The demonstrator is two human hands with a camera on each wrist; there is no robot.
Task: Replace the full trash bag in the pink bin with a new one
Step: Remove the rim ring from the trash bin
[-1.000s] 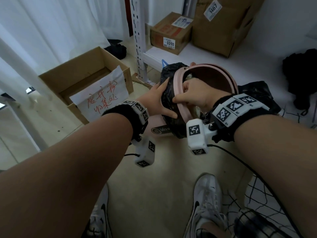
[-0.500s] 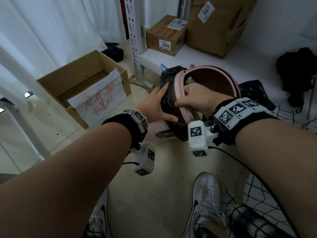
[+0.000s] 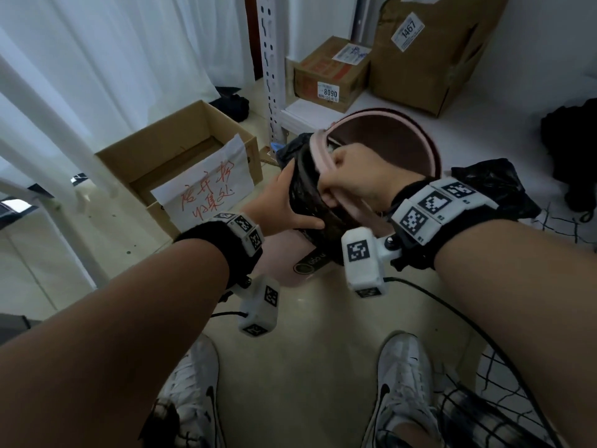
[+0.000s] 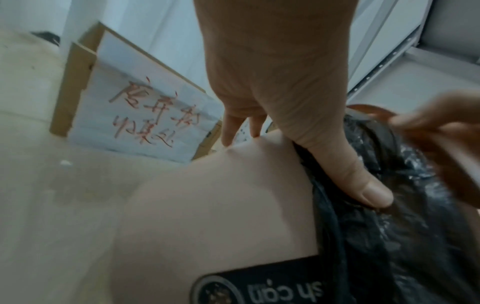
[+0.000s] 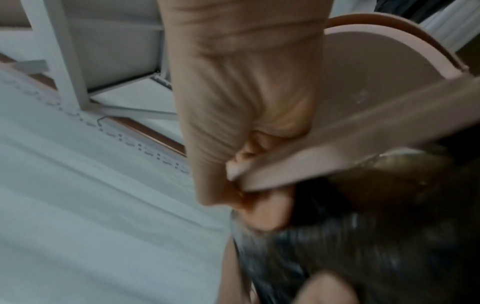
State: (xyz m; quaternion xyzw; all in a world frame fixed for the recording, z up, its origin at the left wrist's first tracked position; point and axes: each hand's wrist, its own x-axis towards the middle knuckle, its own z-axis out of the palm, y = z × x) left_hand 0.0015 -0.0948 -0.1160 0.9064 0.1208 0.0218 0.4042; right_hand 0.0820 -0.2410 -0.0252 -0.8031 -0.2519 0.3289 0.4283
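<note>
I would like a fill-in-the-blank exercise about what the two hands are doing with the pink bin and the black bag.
1. The right hand grips the pink ____ that is lifted off the top of the pink bin.
2. The left hand presses on the black trash bag, which is folded over the bin's ____.
3. The open cardboard box beside the bin carries a white paper with ____ handwriting.

Missing words: ring; rim; red

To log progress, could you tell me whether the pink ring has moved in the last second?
Yes: the pink ring, gripped by the right hand, has lifted at its near side, off the black bag.
</note>
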